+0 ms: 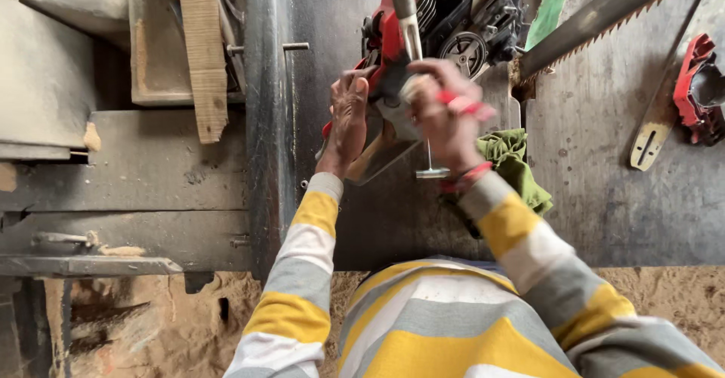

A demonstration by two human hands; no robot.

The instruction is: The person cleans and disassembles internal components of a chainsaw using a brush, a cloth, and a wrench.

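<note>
Sawdust covers the floor below a worn, dark metal workbench whose near edge runs just ahead of the person's striped sleeves. Just beyond that near edge, toward the middle of the bench, a crumpled green rag lies beside the right wrist. Above it the right hand is closed around a red-handled tool, fingers wrapped tight on the grip, and a thin T-shaped metal shaft hangs below that fist toward the bench. The left hand lies flat with its fingers together, pressed against the near side of a red chainsaw body, steadying it rather than clamping it. The chainsaw body sits in the middle of the bench, toward the far edge, with its cover off so that the cooling fins and a round wheel show; its near end lies directly under both hands, touching the left fingers. This looks like a step of working on a fastener or part at the saw's near end, and the next move seems to call for the left hand to brace firmly while the right turns the tool squarely. Further right, toward the far right corner, lie a toothed bar, a loose guide bar and a red cover.
</note>
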